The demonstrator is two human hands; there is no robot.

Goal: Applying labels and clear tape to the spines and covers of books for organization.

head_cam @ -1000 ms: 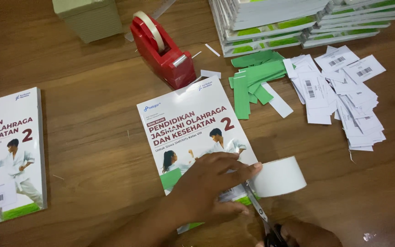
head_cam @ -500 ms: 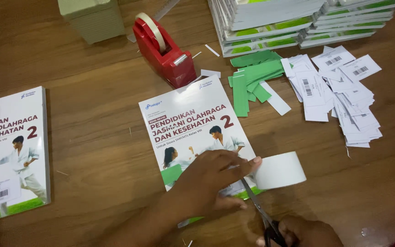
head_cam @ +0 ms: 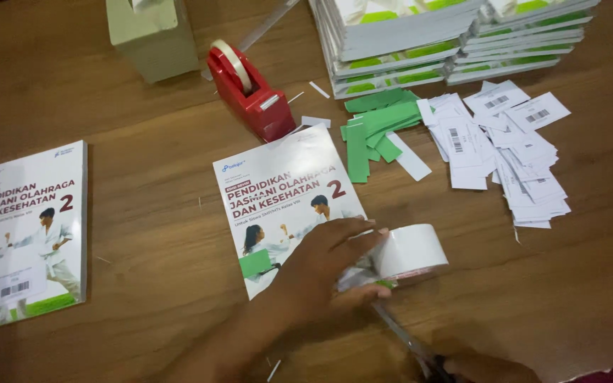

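— Two hands are seen at one paperback textbook (head_cam: 289, 195), which lies flat on the wooden table (head_cam: 164, 184). How is it being held?

— Its lower right corner is pressed down by the left hand (head_cam: 328, 266), fingers spread and flat; a roll of wide white tape (head_cam: 411, 252) is touched by the fingertips just beside that corner. Scissors (head_cam: 409, 344) are gripped by the right hand (head_cam: 487, 369) (mostly cut off by the lower edge), with the blades pointed up at the strip between roll and cover.

— How far along does the work look?

— A green patch is already fixed low on the cover, so that part is judged done; the tape has not yet been cut, as far as can be told. A second copy (head_cam: 26, 234) at the left carries a barcode label, while a tall stack of books (head_cam: 406, 42) is waiting at the top.

— And around them?

— Green paper strips (head_cam: 374, 124), loose barcode labels (head_cam: 505, 149) and a red tape dispenser (head_cam: 250, 89) are laid near the stack.
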